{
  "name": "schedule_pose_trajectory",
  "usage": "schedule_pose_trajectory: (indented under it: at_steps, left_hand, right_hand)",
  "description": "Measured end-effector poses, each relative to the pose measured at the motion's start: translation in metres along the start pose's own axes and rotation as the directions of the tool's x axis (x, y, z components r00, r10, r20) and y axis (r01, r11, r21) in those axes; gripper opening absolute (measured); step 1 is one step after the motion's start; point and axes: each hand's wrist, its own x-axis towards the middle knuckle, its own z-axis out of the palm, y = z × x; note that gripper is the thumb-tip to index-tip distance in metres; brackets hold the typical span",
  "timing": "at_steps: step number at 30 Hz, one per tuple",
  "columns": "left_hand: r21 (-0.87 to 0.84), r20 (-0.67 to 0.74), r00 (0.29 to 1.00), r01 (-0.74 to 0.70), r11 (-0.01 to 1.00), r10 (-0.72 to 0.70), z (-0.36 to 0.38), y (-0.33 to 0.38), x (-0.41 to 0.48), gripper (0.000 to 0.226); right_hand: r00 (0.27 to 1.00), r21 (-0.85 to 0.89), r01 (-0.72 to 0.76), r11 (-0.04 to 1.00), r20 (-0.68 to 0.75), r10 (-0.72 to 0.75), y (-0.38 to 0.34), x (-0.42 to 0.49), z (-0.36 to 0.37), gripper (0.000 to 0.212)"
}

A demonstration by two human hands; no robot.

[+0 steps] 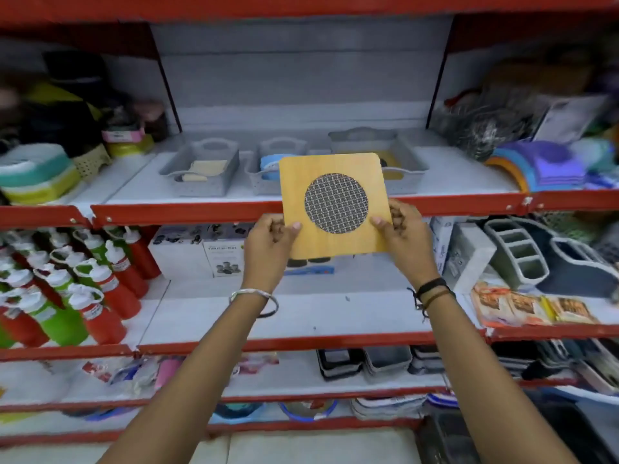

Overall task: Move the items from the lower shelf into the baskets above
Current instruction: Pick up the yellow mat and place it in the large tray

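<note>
I hold a square wooden board with a round wire-mesh centre (335, 182) upright in front of the upper shelf. My left hand (271, 237) grips its lower left edge and my right hand (400, 229) grips its lower right edge. Three grey baskets stand on the upper shelf behind it: the left basket (201, 185) holds pale flat pieces, the middle basket (258, 182) holds something blue, and the right basket (407, 169), partly hidden by the board, shows a yellow-brown item. The lower shelf (301, 316) below my hands is white and mostly bare at its front.
White boxes (201, 254) stand at the back of the lower shelf. Red and green bottles (83, 283) fill the left bay. Grey organisers (522, 256) and snack packets (529, 308) sit at the right. Red shelf edges (187, 214) run across the view.
</note>
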Motion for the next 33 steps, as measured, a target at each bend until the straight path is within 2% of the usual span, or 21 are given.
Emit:
schedule_pose_trajectory:
  at_steps: [4, 7, 9, 10, 14, 17, 19, 24, 26, 28, 30, 32, 33]
  left_hand:
    - [0.055, 0.022, 0.999, -0.035, 0.998, 0.034, 0.029, 0.031, 0.072, 0.014]
    - [0.137, 0.092, 0.995, -0.053, 0.989, 0.041, 0.052, 0.050, 0.118, 0.011]
    - [0.179, 0.140, 0.990, -0.021, 0.984, -0.004, 0.067, 0.057, 0.144, 0.031]
    - [0.209, 0.171, 0.985, -0.026, 0.977, -0.011, 0.075, 0.059, 0.154, 0.034]
    - [0.327, 0.277, 0.960, -0.056, 0.943, -0.039, 0.103, 0.059, 0.184, 0.023]
    - [0.414, 0.339, 0.939, -0.099, 0.905, -0.052, 0.115, 0.054, 0.193, 0.023]
    - [0.503, 0.400, 0.915, -0.166, 0.848, -0.058, 0.120, 0.054, 0.196, 0.032]
    - [0.752, 0.421, 0.892, -0.242, 0.614, -0.164, 0.135, 0.055, 0.204, 0.069]
    - [0.765, 0.543, 0.819, -0.389, 0.513, -0.188, 0.141, 0.052, 0.211, 0.057]
    - [0.731, 0.649, 0.716, -0.489, 0.476, -0.259, 0.146, 0.049, 0.217, 0.048]
    - [0.719, 0.685, 0.659, -0.542, 0.435, -0.310, 0.149, 0.050, 0.222, 0.044]
    - [0.715, 0.698, 0.640, -0.591, 0.374, -0.322, 0.154, 0.050, 0.227, 0.038]
    - [0.714, 0.699, 0.637, -0.602, 0.358, -0.325, 0.156, 0.049, 0.229, 0.037]
  right_hand:
    - [0.988, -0.157, 0.024, 0.987, -0.148, -0.048, -0.009, 0.063, -0.003, 0.028]
    - [0.976, -0.238, -0.069, 0.969, -0.218, 0.016, -0.009, 0.112, -0.005, 0.023]
    - [0.965, -0.261, -0.155, 0.953, -0.247, 0.089, -0.009, 0.140, -0.008, 0.020]
    - [0.958, -0.267, -0.184, 0.946, -0.265, 0.112, -0.008, 0.151, -0.011, 0.018]
    - [0.954, -0.358, -0.202, 0.912, -0.282, 0.101, -0.004, 0.178, -0.018, 0.022]
    - [0.969, -0.380, -0.218, 0.899, -0.190, 0.155, 0.011, 0.192, -0.022, 0.026]
    - [0.976, -0.401, -0.217, 0.890, -0.096, 0.195, 0.025, 0.201, -0.023, 0.034]
    - [0.988, -0.547, -0.151, 0.823, -0.055, 0.144, 0.046, 0.217, -0.017, 0.032]
    - [0.992, -0.632, -0.122, 0.766, -0.053, 0.114, 0.046, 0.220, -0.015, 0.032]
    - [0.989, -0.731, -0.070, 0.678, 0.037, 0.141, 0.047, 0.226, -0.015, 0.030]
    - [0.940, -0.767, 0.047, 0.640, 0.251, 0.231, 0.049, 0.229, -0.016, 0.031]
    - [0.827, -0.720, 0.130, 0.681, 0.458, 0.326, 0.051, 0.231, -0.017, 0.034]
    - [0.781, -0.711, 0.164, 0.684, 0.517, 0.350, 0.051, 0.233, -0.018, 0.033]
